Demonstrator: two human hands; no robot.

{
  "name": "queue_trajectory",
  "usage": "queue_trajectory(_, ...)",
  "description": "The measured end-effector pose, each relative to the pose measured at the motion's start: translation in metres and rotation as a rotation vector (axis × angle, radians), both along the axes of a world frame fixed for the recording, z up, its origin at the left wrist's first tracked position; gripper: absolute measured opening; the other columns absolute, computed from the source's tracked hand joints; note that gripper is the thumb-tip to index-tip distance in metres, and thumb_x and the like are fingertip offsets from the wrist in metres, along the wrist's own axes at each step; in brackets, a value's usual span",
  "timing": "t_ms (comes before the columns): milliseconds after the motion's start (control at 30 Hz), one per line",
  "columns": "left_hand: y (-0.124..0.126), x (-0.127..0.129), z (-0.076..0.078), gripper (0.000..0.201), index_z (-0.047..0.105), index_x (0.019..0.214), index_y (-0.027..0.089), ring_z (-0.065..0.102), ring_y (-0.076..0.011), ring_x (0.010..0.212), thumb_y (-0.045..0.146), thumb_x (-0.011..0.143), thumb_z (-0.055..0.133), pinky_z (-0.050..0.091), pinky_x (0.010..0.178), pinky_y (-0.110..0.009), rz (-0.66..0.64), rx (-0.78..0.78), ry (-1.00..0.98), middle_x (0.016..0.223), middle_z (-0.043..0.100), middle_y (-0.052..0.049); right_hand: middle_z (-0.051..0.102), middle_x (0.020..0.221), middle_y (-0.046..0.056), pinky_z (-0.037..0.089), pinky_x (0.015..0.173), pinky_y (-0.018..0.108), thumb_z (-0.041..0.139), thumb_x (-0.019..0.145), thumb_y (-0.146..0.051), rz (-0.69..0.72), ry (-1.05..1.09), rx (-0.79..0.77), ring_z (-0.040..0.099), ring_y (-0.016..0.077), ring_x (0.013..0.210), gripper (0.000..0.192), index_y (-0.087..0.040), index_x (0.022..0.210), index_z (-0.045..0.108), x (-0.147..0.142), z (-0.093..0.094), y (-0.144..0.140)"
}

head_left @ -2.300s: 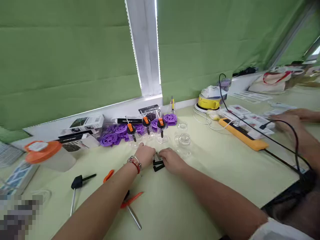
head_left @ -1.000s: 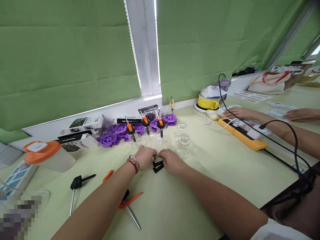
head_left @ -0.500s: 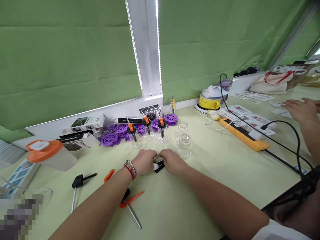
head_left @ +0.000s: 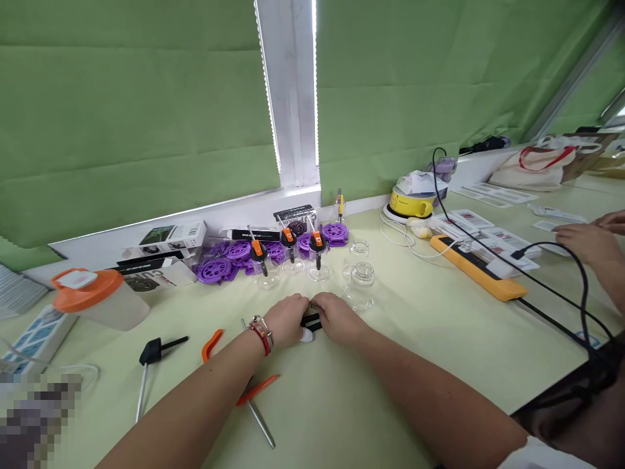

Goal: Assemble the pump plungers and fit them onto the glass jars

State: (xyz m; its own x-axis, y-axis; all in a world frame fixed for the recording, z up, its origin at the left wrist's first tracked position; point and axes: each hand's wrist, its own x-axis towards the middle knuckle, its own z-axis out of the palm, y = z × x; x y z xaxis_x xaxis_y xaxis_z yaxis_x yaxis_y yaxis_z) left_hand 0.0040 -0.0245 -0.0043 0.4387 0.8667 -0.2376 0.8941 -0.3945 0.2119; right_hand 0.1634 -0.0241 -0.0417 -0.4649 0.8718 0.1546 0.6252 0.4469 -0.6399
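Both hands, left (head_left: 289,320) and right (head_left: 336,318), pinched a small black part (head_left: 310,320) between closed fingertips; it looked light, stiff, best gripped by its ends.

Shared craft or assembly workroom; long pale bench (head_left: 439,339) under green blinds (head_left: 122,111); purple plastic wheels (head_left: 215,269), small glass jars (head_left: 362,277), product boxes (head_left: 170,236), orange power strip (head_left: 476,267) with cables; a second person's hands (head_left: 586,240) at the far end.
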Motion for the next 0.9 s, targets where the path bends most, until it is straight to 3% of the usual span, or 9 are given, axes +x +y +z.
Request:
queue_trajectory(633,0.0043,-0.0028,-0.0057,0.032,0.059,0.089,0.019,0.060,-0.0253,0.086,0.036,0.063,0.067,0.046,0.067,-0.031,-0.013,0.034,0.015,0.096,0.060,-0.009,0.060,0.098,0.010,0.038,0.083,0.028,0.041,0.075,0.000,-0.039,-0.068,0.017,0.052,0.0189,0.094,0.029,-0.013,0.092,0.060,-0.0004,-0.0038,0.0021)
queue_trajectory(900,0.0014,-0.0027,-0.0032,0.039,0.058,0.105,0.026,0.060,-0.0240,0.088,0.034,0.067,0.065,0.045,0.067,-0.029,-0.031,0.023,-0.009,0.097,0.058,-0.006,0.058,0.092,0.008,0.037,0.076,0.026,0.042,0.070,0.002,-0.055,-0.149,0.027,0.051,0.0176,0.086,0.026,-0.014,0.084,0.058,0.0005,-0.0028,0.0005)
